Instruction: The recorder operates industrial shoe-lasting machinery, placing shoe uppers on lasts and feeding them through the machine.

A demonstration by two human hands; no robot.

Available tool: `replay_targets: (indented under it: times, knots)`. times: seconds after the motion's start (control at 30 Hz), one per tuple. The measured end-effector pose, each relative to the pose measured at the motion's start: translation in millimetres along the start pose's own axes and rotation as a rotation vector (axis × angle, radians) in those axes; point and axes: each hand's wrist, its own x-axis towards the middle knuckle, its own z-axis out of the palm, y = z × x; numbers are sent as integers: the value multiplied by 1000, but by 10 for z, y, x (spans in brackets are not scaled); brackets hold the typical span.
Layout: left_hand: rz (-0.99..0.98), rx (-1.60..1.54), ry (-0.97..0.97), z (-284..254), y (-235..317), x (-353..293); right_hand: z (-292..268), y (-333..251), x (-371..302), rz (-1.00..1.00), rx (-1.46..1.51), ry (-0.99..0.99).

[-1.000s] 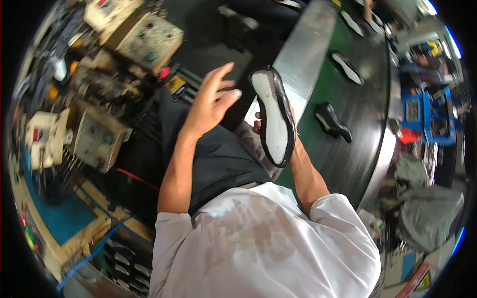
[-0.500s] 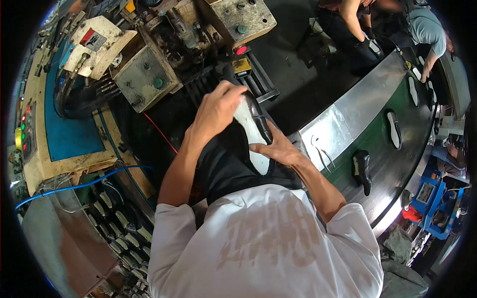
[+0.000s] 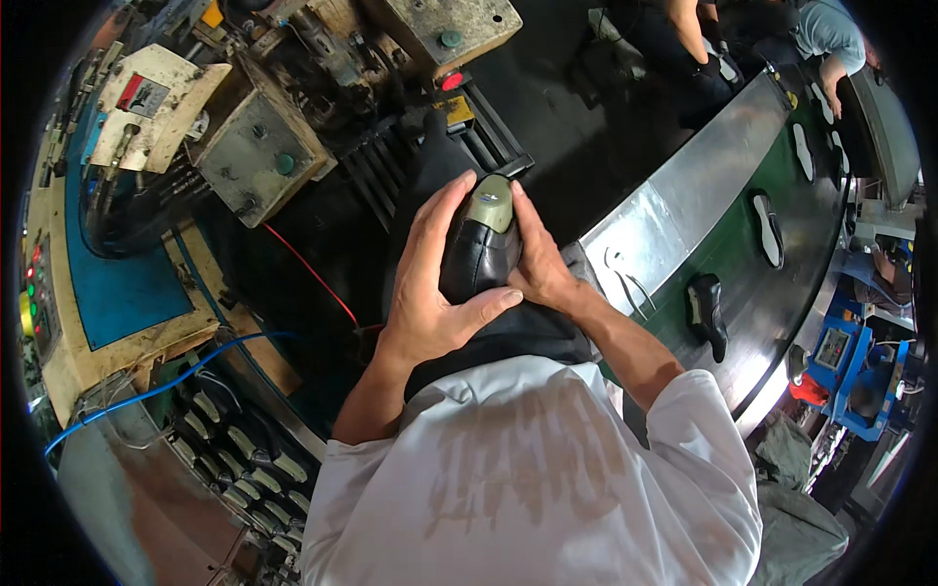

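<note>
In front of my lap is a black shoe upper (image 3: 479,262) stretched over a shoe last (image 3: 491,203), whose olive-green top faces up. My left hand (image 3: 422,278) wraps its left side, with the thumb across the near end. Against the right side presses my right hand (image 3: 543,266), fingers pointing toward the far end. The underside of the shoe is hidden.
To the right, a green conveyor belt (image 3: 728,237) carries several black shoes, one (image 3: 708,314) nearest me. A thin metal tool (image 3: 635,288) lies on the metal ledge (image 3: 674,195). Ahead left stands a machine with control boxes (image 3: 259,161); lasts (image 3: 234,464) fill the lower left. Co-workers (image 3: 831,34) are far right.
The shoe has been turned over: its white underside faced up before, and now the green top of the last does. Both hands have shifted to grip its two sides.
</note>
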Motion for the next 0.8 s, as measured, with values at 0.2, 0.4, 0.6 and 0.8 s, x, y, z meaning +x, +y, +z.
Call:
replay_targets:
  times: [0.2,0.4,0.6,0.8]
  knots:
    - [-8,-13,4,87,-143,-37,62,75,-170,-5,17,-7]
    - [-44,-47,62,159,-139,-33,89,115,-176,-32,16,16]
    - [-198,-591,-6,-20,-192,210,-370,-217,180,258,143,-159]
    - [-338,-902,170,272,-800,133,-576,-404,227,766,721,-344]
